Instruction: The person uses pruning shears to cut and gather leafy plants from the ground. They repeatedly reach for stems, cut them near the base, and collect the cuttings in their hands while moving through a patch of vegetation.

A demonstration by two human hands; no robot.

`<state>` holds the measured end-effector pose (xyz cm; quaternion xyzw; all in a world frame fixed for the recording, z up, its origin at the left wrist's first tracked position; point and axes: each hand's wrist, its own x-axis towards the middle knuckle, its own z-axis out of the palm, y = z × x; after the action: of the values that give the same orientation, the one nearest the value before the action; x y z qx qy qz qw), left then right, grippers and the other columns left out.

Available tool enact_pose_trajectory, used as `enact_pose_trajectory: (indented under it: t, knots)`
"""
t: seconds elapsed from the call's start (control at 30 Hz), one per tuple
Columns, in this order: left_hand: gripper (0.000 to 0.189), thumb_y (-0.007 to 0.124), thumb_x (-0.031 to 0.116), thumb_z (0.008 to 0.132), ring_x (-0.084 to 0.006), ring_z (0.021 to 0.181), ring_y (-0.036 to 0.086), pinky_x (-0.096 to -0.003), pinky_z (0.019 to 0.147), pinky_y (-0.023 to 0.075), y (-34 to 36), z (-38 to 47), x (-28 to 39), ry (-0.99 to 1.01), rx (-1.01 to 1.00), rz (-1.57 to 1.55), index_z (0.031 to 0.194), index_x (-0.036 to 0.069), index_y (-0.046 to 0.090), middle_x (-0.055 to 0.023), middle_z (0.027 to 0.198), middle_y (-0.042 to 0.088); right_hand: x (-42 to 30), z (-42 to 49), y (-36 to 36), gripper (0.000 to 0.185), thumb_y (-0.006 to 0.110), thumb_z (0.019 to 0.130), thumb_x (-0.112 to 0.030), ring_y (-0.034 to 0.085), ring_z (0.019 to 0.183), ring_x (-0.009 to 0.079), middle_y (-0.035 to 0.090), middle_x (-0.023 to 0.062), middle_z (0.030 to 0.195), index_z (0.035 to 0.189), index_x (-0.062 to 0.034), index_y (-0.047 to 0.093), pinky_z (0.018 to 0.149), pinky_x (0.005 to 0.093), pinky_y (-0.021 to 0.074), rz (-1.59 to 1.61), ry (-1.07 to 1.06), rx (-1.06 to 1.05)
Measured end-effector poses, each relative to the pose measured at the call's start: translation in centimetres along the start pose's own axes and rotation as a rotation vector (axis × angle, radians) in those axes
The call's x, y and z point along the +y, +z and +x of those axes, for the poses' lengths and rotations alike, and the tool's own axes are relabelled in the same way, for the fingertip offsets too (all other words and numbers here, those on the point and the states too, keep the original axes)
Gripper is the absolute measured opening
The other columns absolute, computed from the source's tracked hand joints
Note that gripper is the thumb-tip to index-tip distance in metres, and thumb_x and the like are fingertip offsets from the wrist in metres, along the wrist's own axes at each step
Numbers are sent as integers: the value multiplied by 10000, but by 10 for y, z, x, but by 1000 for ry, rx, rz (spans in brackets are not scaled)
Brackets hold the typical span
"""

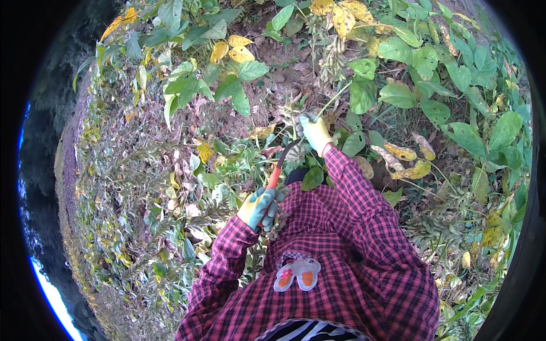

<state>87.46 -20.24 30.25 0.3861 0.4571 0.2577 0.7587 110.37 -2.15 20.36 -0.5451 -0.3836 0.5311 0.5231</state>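
Note:
Both my hands wear yellow and grey-green gloves. My left hand is closed around the orange handle of a sickle, whose dark curved blade points up towards my other hand. My right hand grips a green plant stem just above the blade's tip. This stem runs up and right towards leaves and a cluster of fuzzy bean pods. Whether the blade touches the stem cannot be told. Pods and foliage show beside my left hand, partly hidden by it.
Leafy bean plants with green and yellow leaves stand at the top and right. Bare reddish soil shows between them. Cut or dry-looking stalks and weeds cover the ground at left. Dark trees line the far left.

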Motion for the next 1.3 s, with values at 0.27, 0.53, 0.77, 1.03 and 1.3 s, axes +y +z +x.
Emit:
enact_pose_trajectory:
  t: [0.27, 0.53, 0.77, 1.03, 1.3]
  knots:
    - [477, 521, 456, 895, -75, 359, 377, -218, 325, 325, -2, 10, -4, 0, -72, -25, 1019, -5, 545, 9, 573, 453, 73, 6, 0, 360, 428, 963, -346, 607, 689, 178, 629, 77, 759, 985, -34, 609, 624, 305, 483, -374, -157, 75]
    - [404, 489, 382, 899, -66, 360, 383, -208, 334, 323, -14, -69, -1, -10, 160, 113, 1032, 7, 556, 11, 562, 455, 102, 0, -84, 350, 475, 939, -332, 566, 498, 144, 635, 58, 668, 826, -36, 623, 441, 314, 464, 426, 121, 268]
    - [411, 471, 350, 945, -60, 384, 393, -192, 374, 305, 8, -60, 24, 494, 518, 188, 1114, -24, 490, 4, 538, 461, 92, -49, -63, 548, 579, 828, -486, 653, 759, 270, 668, 176, 871, 957, 42, 649, 672, 368, 503, -764, 191, -34]
    - [432, 454, 320, 949, -96, 441, 440, -230, 415, 356, 101, -39, 27, 463, -134, 129, 1166, -53, 465, -39, 610, 518, 26, -80, -30, 639, 580, 783, -590, 617, 988, 336, 648, 183, 1061, 1106, -39, 613, 866, 398, 466, -949, 60, -432]
    - [333, 410, 324, 982, -128, 434, 421, -296, 391, 436, 74, 54, 19, 301, 85, -416, 1118, 30, 486, -30, 658, 465, -105, 19, -81, 762, 712, 788, -329, 536, 1112, 248, 507, 173, 1278, 1377, -18, 342, 943, 333, 407, -239, -380, 244]
